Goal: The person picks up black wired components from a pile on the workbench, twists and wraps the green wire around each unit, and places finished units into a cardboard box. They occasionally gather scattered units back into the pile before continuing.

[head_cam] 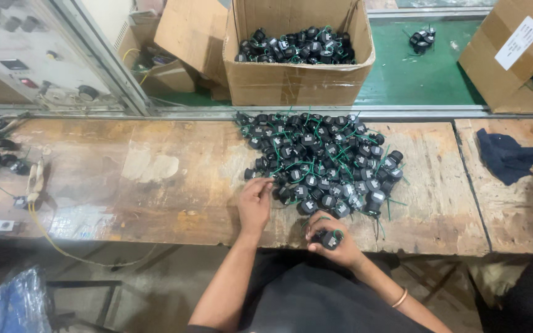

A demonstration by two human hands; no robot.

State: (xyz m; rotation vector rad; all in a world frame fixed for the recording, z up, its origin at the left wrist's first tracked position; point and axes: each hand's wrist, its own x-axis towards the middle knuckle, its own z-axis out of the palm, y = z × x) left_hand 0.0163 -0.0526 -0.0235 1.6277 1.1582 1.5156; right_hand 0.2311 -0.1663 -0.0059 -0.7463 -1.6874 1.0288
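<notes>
Right hand (331, 242): held just off the near edge of the bench, fingers curled and pinched round one small black component (329, 238); green wire leads are seen looping out of the fist; the part is fully enclosed by fingers and thumb.

Left hand (255, 200): laid on the wooden bench (155, 179) at the near-left edge of the pile (322, 163); fingers bent, tips pressed together against a part at the heap's edge; whether a piece is actually gripped cannot be told.

Handling, as judged: each part is taken to be a hard moulded black body, small and light, not slippery; the thin green leads look soft, springy and easily bent, and are tangled across neighbouring pieces, so a pull on a lead would likely drag several along; the body is best pinched across its two flat sides, the leads left free.

Further out: the pile is spread over mid-bench, a dark blue cloth (506, 155) lies well apart to the right; a yellowish cable (38, 216) and a few more black parts are seen at far left.

Beyond the bench rail: an open cardboard box (297, 80) filled with the same components stands on a green surface; a second box (516, 55) is at the right, a grey control panel (26, 58) at the left.
</notes>
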